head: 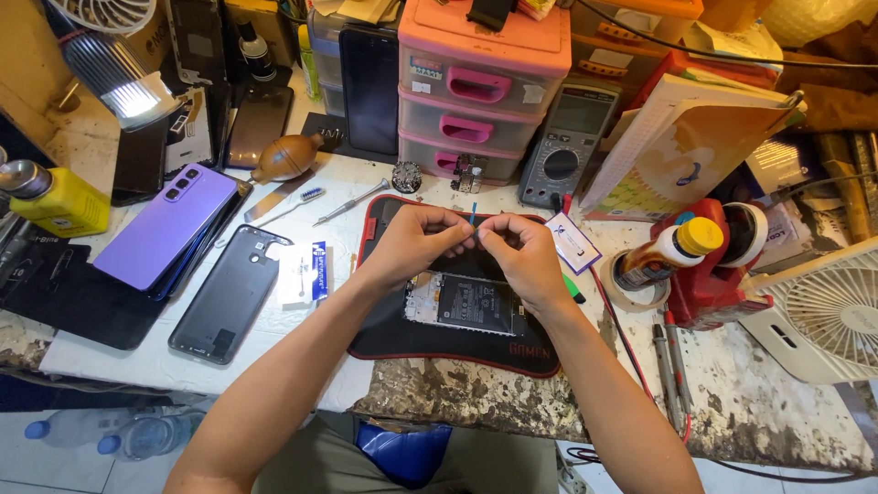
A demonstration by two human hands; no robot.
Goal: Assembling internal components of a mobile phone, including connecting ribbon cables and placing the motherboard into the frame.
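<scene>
- Both hands meet above the mat at the middle of the worktop; the left hand and right hand each pinch shut on a thin blue strip, fingertips nearly touching, so the small piece is steadied from both sides; what the strip is exactly is too small to tell
- The strip stands up between the thumbs, over the far edge of the mat, lifted clear of everything below
- An opened phone lies flat on the mat just under the wrists, insides up, likely kept close so parts need only a short reach
- A dark back cover lies left of the mat near the front edge; a purple phone rests further left on a black pad; tweezers lie just behind the mat's far left corner
- Pink drawers and a multimeter stand along the back edge; a bottle with a yellow cap and a tape roll sit close to the right of the mat; a white fan fills the right edge
- Open room is slight: the bare mat around the opened phone and a worn patch of worktop at the front right; the forearms come in over the front edge, where nothing stands in their way
</scene>
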